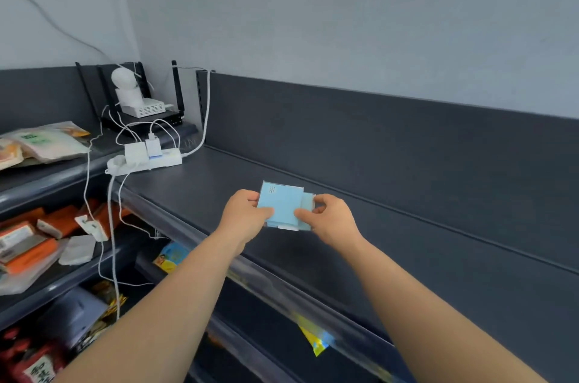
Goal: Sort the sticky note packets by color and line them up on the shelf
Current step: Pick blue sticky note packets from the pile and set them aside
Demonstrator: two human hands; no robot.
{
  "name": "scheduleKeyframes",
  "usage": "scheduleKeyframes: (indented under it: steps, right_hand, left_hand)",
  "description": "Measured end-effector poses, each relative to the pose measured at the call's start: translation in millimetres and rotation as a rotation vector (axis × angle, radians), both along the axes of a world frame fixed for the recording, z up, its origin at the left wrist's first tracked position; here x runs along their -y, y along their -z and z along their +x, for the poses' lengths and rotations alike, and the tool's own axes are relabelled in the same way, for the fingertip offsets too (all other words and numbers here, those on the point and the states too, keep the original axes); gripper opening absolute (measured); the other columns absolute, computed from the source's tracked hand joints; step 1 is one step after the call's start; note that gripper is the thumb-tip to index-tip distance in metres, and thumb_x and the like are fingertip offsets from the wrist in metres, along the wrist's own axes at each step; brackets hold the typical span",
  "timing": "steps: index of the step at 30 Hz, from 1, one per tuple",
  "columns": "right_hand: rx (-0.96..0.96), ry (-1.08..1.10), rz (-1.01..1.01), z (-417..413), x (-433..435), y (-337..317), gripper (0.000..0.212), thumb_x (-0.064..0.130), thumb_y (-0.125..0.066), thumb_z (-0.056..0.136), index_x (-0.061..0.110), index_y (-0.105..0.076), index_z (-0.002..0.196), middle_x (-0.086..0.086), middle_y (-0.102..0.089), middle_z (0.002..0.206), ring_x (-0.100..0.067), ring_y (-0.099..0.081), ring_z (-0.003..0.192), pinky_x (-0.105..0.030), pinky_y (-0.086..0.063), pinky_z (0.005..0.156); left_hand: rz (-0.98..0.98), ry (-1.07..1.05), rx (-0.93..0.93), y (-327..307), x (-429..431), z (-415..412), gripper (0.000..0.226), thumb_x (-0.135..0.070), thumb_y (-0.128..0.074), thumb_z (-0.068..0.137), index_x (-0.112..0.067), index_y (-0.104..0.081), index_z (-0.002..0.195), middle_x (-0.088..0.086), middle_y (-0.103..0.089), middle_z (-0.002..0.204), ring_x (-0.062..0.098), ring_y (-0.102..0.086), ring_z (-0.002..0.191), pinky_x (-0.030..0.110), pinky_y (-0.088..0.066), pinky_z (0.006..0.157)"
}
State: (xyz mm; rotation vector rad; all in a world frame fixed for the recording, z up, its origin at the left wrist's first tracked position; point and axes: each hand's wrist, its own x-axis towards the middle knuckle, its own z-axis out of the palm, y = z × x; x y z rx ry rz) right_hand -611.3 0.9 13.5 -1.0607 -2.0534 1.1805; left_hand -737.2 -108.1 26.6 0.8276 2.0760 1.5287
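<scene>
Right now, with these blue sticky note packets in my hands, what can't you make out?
Head view only:
Number of blue packets: the left hand and right hand cover the stack's edges.
Print on the top packet: too small, blurred.
Whether the stack touches the shelf: its underside is hidden by the hands.
Goods at lower left: blurred, cut by the left edge.

one view, head-worn, wide-angle; sits above and behind the person's forearms, faces forward and down across the top shelf [200, 194] toward the grey wall [344, 22]; close in; left hand [242, 215] and right hand [333, 219], both gripping the blue packets [282, 202], land just below frame centre; shelf back panel [391, 144] slants upper left to lower right; lower shelves [72, 276] fill the bottom-left corner; straight lines bow toward the edges
</scene>
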Motion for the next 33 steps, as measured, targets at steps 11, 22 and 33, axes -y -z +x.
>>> scheduleKeyframes:
  steps: [11, 22, 33]
  right_hand:
    - [0.095, -0.020, 0.000, -137.9, -36.1, 19.4, 0.031, 0.026, -0.069, 0.085, 0.010, -0.058, 0.109, 0.009, -0.054, 0.075, -0.005, -0.050, 0.061, -0.018, -0.035, 0.050]
    - [0.373, 0.161, 0.095, -207.0, -29.2, 28.4, 0.035, 0.040, -0.058, 0.088, 0.025, -0.037, 0.064, 0.008, -0.046, 0.066, -0.011, -0.043, 0.055, -0.026, -0.032, 0.049]
    - [0.423, 0.237, 0.244, -184.3, -2.8, 8.8, 0.031, 0.037, -0.053, 0.094, 0.030, -0.039, 0.067, -0.002, -0.048, 0.090, -0.022, -0.046, 0.081, -0.030, -0.036, 0.062]
  left_hand:
    - [-0.092, -0.013, -0.015, 18.6, -42.8, -134.9, 0.023, -0.003, -0.068, 0.082, -0.020, -0.054, 0.084, 0.006, -0.068, 0.102, 0.025, -0.067, 0.095, 0.048, -0.055, 0.087]
    - [-0.268, 0.184, -0.406, 34.2, -72.6, -215.2, 0.018, -0.013, -0.056, 0.093, -0.006, -0.060, 0.108, 0.009, -0.062, 0.110, 0.018, -0.055, 0.084, 0.021, -0.037, 0.059]
    - [-0.321, 0.242, -0.819, 21.8, -65.7, -209.3, 0.043, -0.029, -0.039, 0.101, -0.013, -0.041, 0.141, 0.007, -0.046, 0.141, 0.029, -0.043, 0.124, 0.039, -0.035, 0.099]
